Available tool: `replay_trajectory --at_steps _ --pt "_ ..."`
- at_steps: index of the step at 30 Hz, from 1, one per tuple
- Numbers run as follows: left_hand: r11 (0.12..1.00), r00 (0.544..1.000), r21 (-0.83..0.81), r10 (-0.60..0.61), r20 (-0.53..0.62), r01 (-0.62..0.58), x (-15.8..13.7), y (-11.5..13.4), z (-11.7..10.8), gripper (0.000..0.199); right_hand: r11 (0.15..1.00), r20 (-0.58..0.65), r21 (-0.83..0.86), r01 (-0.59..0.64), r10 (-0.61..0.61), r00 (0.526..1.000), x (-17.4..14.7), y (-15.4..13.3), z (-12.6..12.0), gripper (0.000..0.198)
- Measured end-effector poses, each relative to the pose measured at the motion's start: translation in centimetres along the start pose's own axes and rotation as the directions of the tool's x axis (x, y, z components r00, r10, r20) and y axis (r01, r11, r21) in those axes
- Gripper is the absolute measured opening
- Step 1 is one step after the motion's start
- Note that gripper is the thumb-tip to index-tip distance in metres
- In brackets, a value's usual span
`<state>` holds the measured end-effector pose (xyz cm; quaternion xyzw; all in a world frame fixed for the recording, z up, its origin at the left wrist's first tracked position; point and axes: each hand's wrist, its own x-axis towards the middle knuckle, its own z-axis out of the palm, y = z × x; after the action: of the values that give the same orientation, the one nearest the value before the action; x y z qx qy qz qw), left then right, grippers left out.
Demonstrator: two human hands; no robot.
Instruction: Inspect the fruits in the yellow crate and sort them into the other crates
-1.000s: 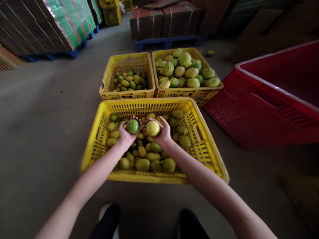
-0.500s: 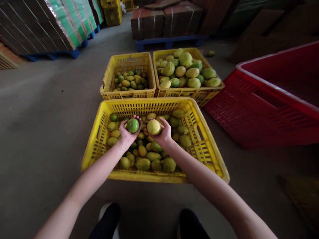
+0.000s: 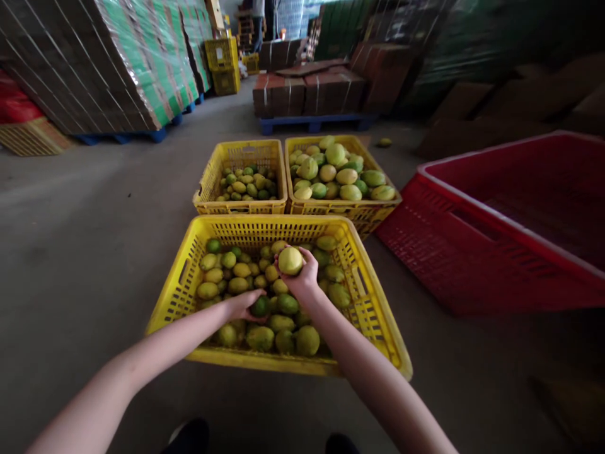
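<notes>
Raised over the fruit, my right hand (image 3: 305, 275) cups a pale yellow lemon (image 3: 290, 260), its fingers curled round the sides. Lower and to the left, my left hand (image 3: 246, 306) is turned sideways, fingers and thumb round a dark green lemon (image 3: 260, 306) down among the other fruit. Both hands are inside the near yellow crate (image 3: 378, 315), which holds many green and yellow lemons (image 3: 242, 270) of mixed sizes. My left fingertips are partly hidden by the fruit.
Behind stand two more yellow crates: the left one (image 3: 201, 189) holds small lemons, the right one (image 3: 312, 207) is heaped with large ones. A big red crate (image 3: 425, 252) tilts at the right. Farther back are bundled cardboard (image 3: 331, 91) on a blue pallet (image 3: 302, 124) and a loose fruit (image 3: 384, 142).
My left hand has gone from holding a green lemon palm-up to reaching down among the fruit, nearer me. My right hand still holds the yellow lemon. The view has tipped upward.
</notes>
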<state>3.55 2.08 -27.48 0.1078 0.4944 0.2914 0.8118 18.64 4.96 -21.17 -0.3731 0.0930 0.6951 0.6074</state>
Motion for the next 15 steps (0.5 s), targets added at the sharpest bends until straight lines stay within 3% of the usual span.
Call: replay_trajectory --at_steps 1,3,5,6,7,9,11,13,14,15 --pt "0.978 0.992 0.189 -0.071 -0.105 0.090 -0.4 0.0 0.3 0.014 1.000 0.004 0.016 0.002 -0.002 1.000 0.0 -0.2 0.0 0.019" --pt "0.911 0.963 0.367 -0.097 -0.251 0.187 -1.5 1.8 1.7 0.012 0.999 0.022 0.041 -0.001 0.000 1.000 0.0 -0.3 0.0 0.017" --pt "0.910 0.962 0.403 0.024 -0.273 0.092 -3.0 6.1 4.3 0.014 0.999 0.043 0.050 -0.018 0.016 0.999 0.3 0.0 -0.1 0.015" --pt "0.904 0.955 0.427 0.149 -0.256 -0.027 -3.8 9.1 5.8 0.013 0.998 0.049 0.052 -0.029 0.027 0.998 0.5 0.2 -0.2 0.015" --pt "0.881 0.925 0.446 0.289 -0.246 -0.157 -4.6 12.3 7.3 0.014 0.998 0.049 0.054 -0.042 0.040 0.998 0.6 0.4 -0.3 0.015" --pt "0.821 0.858 0.470 0.464 -0.221 -0.323 -6.7 18.7 9.8 0.038 0.996 0.043 0.052 -0.069 0.067 0.997 0.7 0.8 -0.4 0.016" --pt "0.719 0.756 0.507 0.629 -0.183 -0.476 -9.3 23.5 10.6 0.056 0.995 0.033 0.034 -0.091 0.090 0.995 0.6 1.0 -0.3 0.016" --pt "0.440 0.546 0.658 0.836 -0.052 -0.611 -11.9 25.7 9.4 0.051 0.995 0.011 0.015 -0.095 0.095 0.995 0.3 1.1 -0.1 0.016" --pt "0.334 0.482 0.726 0.876 -0.004 -0.601 -12.9 25.8 8.0 0.048 0.996 -0.002 0.013 -0.090 0.090 0.996 0.2 1.1 0.0 0.016" --pt "0.284 0.478 0.790 0.878 0.013 -0.543 -13.5 25.4 6.2 0.044 0.996 -0.018 0.015 -0.085 0.085 0.996 0.0 1.1 0.1 0.015"
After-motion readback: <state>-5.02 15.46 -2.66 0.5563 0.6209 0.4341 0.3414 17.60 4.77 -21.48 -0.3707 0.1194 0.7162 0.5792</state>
